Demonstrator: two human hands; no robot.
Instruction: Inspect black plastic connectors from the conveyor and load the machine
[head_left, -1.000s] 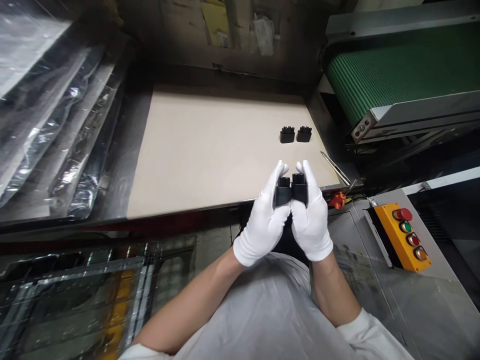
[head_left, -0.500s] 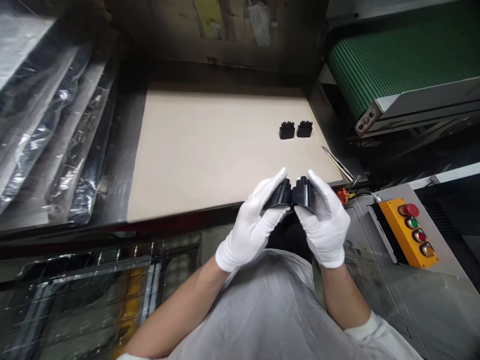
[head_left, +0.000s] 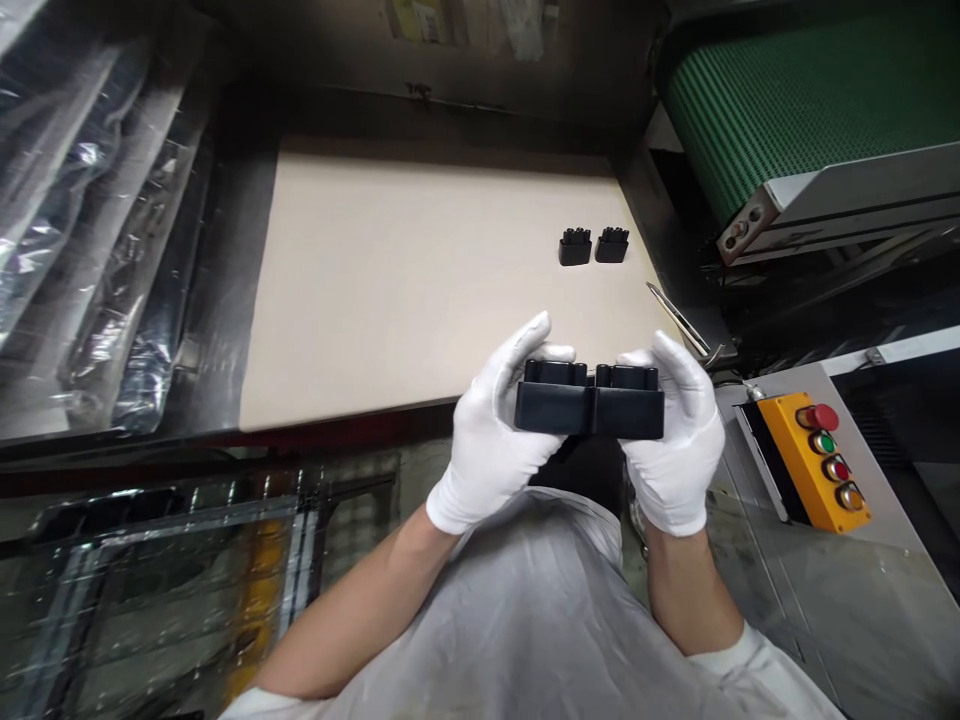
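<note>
- Head view, looking down at a person's two hands in white gloves point(head_left: 480, 490), held up just over the near edge of the worktop point(head_left: 375, 300), a pale beige board.
- Left hand point(head_left: 487, 440): fingers wrapped around the left end of a black plastic block point(head_left: 551, 410), thumb on the near side. Firmly holding it, not open at all.
- Right hand point(head_left: 679, 445): same deal, closed around a matching block point(head_left: 630, 410).
- The two held blocks are side by side and touching, level with each other, with a seam visible between them.
- Two more black blocks point(head_left: 574, 247) point(head_left: 611, 245) sit upright on the worktop, just beside each other, out past the hands toward the right.
- Tweezers point(head_left: 679, 318) lie at the worktop's right edge.
- Off to the right there's a green conveyor belt point(head_left: 795, 100) and a yellow control box point(head_left: 814, 465) with red, green and amber buttons.
- Plastic-wrapped sheets point(head_left: 97, 220) are stacked along the left.
</note>
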